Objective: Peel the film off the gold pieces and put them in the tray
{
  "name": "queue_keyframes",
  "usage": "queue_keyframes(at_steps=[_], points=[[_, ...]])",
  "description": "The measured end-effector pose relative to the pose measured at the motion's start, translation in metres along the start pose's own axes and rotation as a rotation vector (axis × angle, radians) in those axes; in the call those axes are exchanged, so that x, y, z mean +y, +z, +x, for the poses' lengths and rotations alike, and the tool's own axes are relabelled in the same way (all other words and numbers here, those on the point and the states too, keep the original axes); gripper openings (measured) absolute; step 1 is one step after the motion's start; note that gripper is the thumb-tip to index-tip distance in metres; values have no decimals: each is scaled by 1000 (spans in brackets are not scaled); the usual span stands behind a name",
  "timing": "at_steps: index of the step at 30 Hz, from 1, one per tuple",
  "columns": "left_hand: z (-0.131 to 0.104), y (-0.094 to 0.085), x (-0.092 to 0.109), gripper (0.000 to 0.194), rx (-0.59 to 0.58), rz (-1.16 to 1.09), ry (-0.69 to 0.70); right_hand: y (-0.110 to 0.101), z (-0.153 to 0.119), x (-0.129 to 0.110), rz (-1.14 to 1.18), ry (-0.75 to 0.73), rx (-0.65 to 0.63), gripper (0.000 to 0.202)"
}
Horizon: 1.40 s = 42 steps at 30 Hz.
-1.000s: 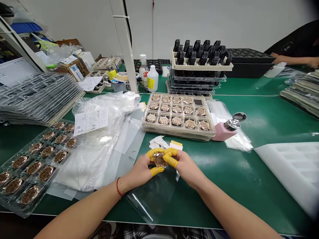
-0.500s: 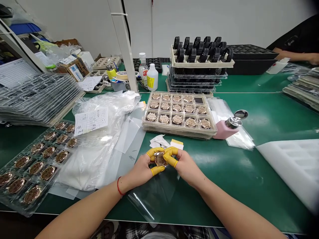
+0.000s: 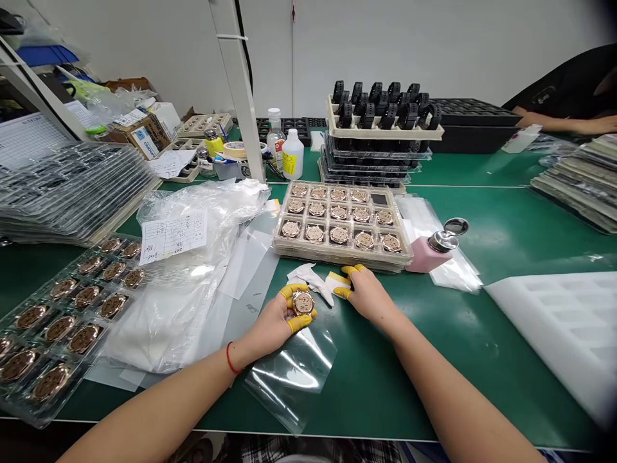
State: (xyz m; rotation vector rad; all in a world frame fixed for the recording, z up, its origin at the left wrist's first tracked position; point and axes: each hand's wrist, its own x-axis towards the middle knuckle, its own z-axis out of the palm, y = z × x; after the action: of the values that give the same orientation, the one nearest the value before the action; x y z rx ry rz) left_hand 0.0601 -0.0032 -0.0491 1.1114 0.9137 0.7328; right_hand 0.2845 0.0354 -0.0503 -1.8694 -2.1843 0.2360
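Observation:
My left hand (image 3: 282, 318), in yellow finger cots, grips a rose-gold watch case (image 3: 303, 303) by its rim, with the printed back facing me. To the right, my right hand (image 3: 364, 289) has its thumb and fingers on either side of a small yellow-and-white pad (image 3: 336, 283) on the table. Crumpled white tissue (image 3: 313, 281) lies between the hands. Below the left hand is a clear plastic sheet (image 3: 294, 376). Behind them a beige tray (image 3: 337, 254) carries rows of similar watch cases.
A clear tray of watch cases (image 3: 72, 315) and a plastic bag (image 3: 159, 321) lie left. At right stand a pink pump bottle (image 3: 427, 255) and white foam (image 3: 544, 308). Black watches (image 3: 388, 116) stand on stacked trays behind. A co-worker's arm (image 3: 563, 122) shows far right.
My right hand has left the watch case and moved right to the yellow-and-white pad. My left hand keeps the case, now turned more plainly into view. The camera view has shifted slightly.

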Motion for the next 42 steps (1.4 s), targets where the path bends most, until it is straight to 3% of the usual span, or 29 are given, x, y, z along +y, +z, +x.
queue_keyframes(at_steps=[4, 8, 11, 13, 17, 29, 32, 36, 42], points=[[2, 1, 0, 50, 3, -6, -3, 2, -5, -10, 95, -24, -41, 1], [2, 4, 4, 45, -19, -28, 59, -1, -23, -42, 325, -208, 101, 10], [2, 3, 3, 40, -22, -1, 115, 4, -35, -61, 319, -398, 133, 15], [3, 2, 1, 40, -7, 42, 136, 9, -38, -65, 268, -429, 132, 18], [5, 0, -4, 43, 25, 89, 132, 14, -34, -63, 215, -409, 134, 17], [5, 0, -1, 47, -73, -48, 140, 10, -18, -52, 173, -321, 172, 24], [5, 0, 1, 48, -114, -16, 137, -3, -19, -45, 264, -385, 171, 29], [4, 0, 3, 47, -150, -7, 127, -15, -25, -46, 136, -523, 115, 36], [7, -3, 2, 47, -166, -73, 133, -9, -38, -53, -28, -595, 55, 39]])
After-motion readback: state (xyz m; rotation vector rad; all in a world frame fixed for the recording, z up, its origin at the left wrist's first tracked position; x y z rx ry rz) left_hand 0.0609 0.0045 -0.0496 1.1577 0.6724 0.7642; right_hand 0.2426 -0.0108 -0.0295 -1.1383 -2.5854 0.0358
